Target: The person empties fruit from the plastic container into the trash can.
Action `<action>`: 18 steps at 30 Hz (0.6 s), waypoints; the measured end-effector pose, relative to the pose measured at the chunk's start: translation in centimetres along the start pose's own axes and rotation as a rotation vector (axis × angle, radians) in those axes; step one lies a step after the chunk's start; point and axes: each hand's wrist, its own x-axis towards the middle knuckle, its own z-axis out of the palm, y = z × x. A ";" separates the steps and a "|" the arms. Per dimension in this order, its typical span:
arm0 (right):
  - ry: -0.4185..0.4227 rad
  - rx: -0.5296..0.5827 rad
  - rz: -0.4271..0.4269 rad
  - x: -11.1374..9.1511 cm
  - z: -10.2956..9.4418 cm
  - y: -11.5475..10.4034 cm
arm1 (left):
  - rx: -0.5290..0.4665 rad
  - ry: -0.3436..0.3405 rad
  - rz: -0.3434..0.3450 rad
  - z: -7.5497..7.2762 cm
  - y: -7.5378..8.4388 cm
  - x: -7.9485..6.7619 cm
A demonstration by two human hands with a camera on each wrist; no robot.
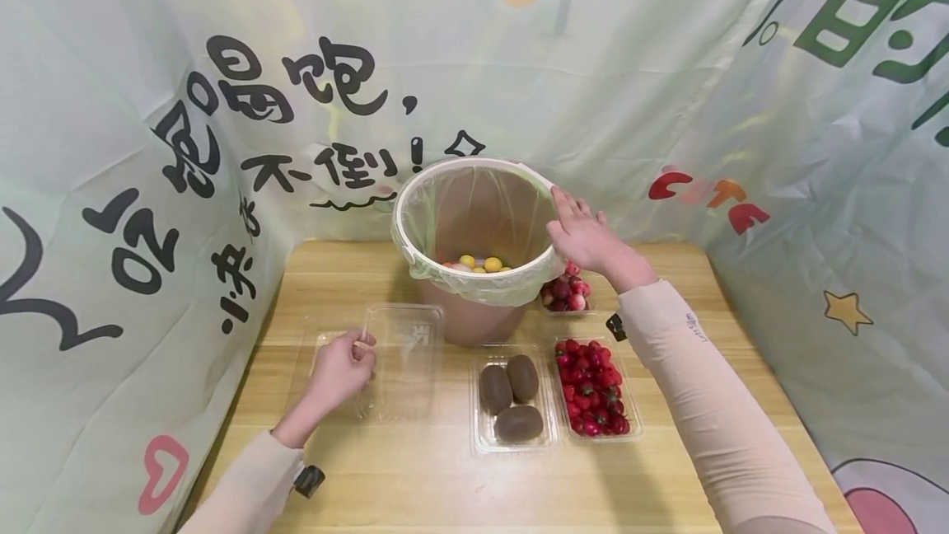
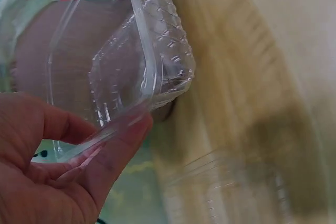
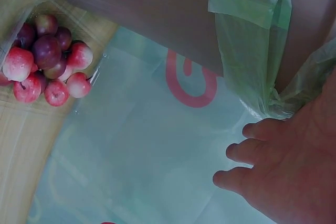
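Observation:
My left hand [image 1: 343, 371] pinches the edge of an empty clear plastic container [image 1: 406, 361] between thumb and fingers. In the left wrist view the container [image 2: 163, 40] is tilted, its ribbed wall to the right. My right hand [image 1: 586, 239] rests at the right side of the bin's rim [image 1: 474, 161], fingers extended. A thin green liner bag [image 3: 252, 40] folds over that rim, close to the right hand [image 3: 283, 161]. Inside the brownish-pink bin [image 1: 474, 320] lie several yellow fruits [image 1: 493, 264], partly hidden by the front rim.
A clear box [image 1: 476, 445] holds three kiwis [image 1: 522, 377]. Beside it stands a box of strawberries [image 1: 591, 390]. Behind, dark and pink round fruits [image 1: 567, 293] sit in another box, partly covered by the bin. Another clear container [image 1: 302, 353] lies at left. Printed cloth [image 1: 474, 39] encloses the wooden table [image 1: 415, 476].

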 end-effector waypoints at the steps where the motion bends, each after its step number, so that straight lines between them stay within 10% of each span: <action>1: -0.001 0.000 0.000 0.0 0.0 0.0 | 0.010 -0.008 -0.009 0.3 -0.2 0.0; 18: 0.001 0.011 -0.003 0.0 0.1 0.0 | 0.048 -0.046 -0.039 2.3 -2.3 0.2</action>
